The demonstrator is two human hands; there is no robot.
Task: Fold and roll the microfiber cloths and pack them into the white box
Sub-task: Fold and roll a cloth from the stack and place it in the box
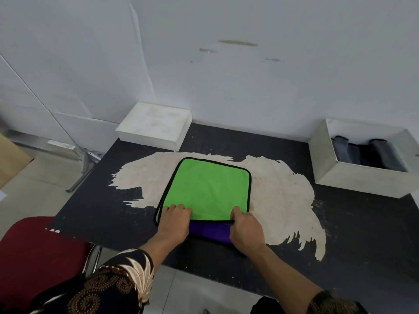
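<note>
Head view: the green microfiber cloth (208, 186) lies flat on the table (353, 225). The left hand (174, 219) and right hand (246, 227) each pinch its near edge, turned up purple. Lift both corners evenly and keep the edges aligned. The white box (326, 171) stands far right.

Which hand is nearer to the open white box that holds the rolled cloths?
Right. The right hand grips the near edge of the green cloth, on the side of the open white box; the left hand grips it farther left.
</note>
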